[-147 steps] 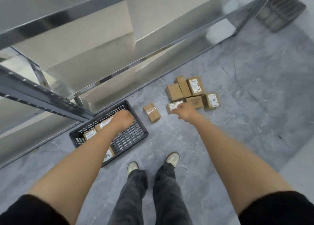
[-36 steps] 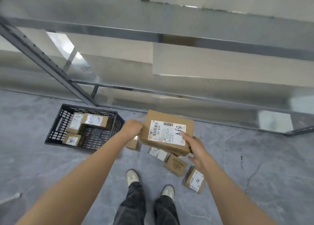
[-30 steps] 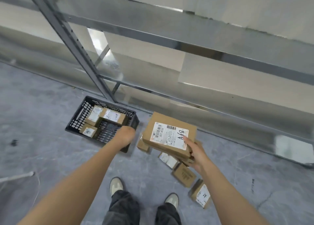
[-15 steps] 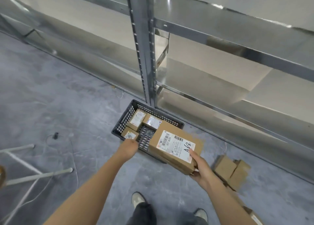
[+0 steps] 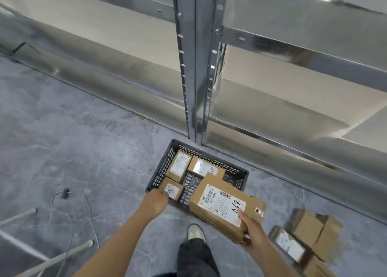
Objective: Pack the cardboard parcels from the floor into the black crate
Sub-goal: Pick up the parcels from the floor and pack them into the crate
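Observation:
My right hand [image 5: 252, 232] grips a large cardboard parcel [image 5: 222, 205] with a white label marked "A/68", held above the near right corner of the black crate [image 5: 165, 168]. The crate sits on the grey floor at the foot of a shelf post and holds three small labelled parcels [image 5: 180, 166] along its left and far sides. My left hand [image 5: 156, 199] is at the crate's near left rim; whether it grips the rim or only touches it is unclear. More small parcels [image 5: 307, 235] lie on the floor at the lower right, blurred.
Grey metal shelving [image 5: 272, 78] runs along the back, its upright post [image 5: 194, 67] right behind the crate. White tubular legs [image 5: 41, 255] and a thin cable [image 5: 90, 211] lie on the floor at the lower left. My shoe [image 5: 195, 231] stands just in front of the crate.
I lifted the large parcel from the floor pile with both hands, turned left and carried it over the crate in my right hand. My left hand went to the crate's near rim.

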